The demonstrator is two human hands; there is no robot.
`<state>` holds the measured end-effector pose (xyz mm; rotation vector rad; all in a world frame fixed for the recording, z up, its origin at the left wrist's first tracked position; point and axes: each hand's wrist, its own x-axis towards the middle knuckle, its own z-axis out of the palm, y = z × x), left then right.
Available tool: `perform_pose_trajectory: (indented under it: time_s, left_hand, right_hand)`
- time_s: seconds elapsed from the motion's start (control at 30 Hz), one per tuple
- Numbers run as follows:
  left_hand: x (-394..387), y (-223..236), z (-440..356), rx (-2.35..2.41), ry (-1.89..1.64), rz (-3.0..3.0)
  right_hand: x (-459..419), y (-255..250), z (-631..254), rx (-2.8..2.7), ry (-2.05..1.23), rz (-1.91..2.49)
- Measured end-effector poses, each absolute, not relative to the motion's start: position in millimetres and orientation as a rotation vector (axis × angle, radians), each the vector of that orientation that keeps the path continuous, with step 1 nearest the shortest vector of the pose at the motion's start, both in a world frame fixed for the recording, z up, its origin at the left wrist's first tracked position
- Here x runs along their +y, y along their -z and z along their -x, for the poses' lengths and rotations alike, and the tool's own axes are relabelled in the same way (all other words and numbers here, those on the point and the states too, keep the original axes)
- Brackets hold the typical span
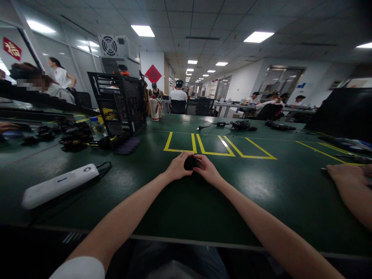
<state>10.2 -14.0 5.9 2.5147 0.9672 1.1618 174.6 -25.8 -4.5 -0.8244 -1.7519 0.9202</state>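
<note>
Between my two hands is a small dark object (189, 162), black and rounded, mostly covered by the fingers; its kind cannot be made out. My left hand (178, 167) curls around its left side with thumb and fingers. From the right, my right hand (208, 169) closes on it, thumb and fingertips at its edge. Both hands are low over the green tabletop (180, 205), just in front of the yellow tape outlines (200, 145).
A computer case (124, 100) with a power supply (114, 46) on top stands at left. Nearby are black parts (76, 135), a cup (155, 109) and a white power strip (62, 184). A cable (241, 125) lies behind; another person's hand (347, 176) is at right.
</note>
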Motion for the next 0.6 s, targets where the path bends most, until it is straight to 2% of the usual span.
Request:
perform_pose_trajectory:
  time_s: [0.3,0.47,0.6]
  left_hand:
    - [-14.4,-7.5,-10.7,0.971,-1.151,-2.496]
    - [-10.5,-9.2,-10.3,0.991,-1.132,-2.478]
    - [0.0,-9.7,-8.1,1.060,-1.051,-2.397]
  right_hand:
    - [-29.5,7.5,-178.4,-1.848,-0.647,0.977]
    - [-27.8,9.8,-177.1,-1.944,-0.365,1.214]
    - [-23.1,12.0,-177.0,-1.960,-0.283,1.359]
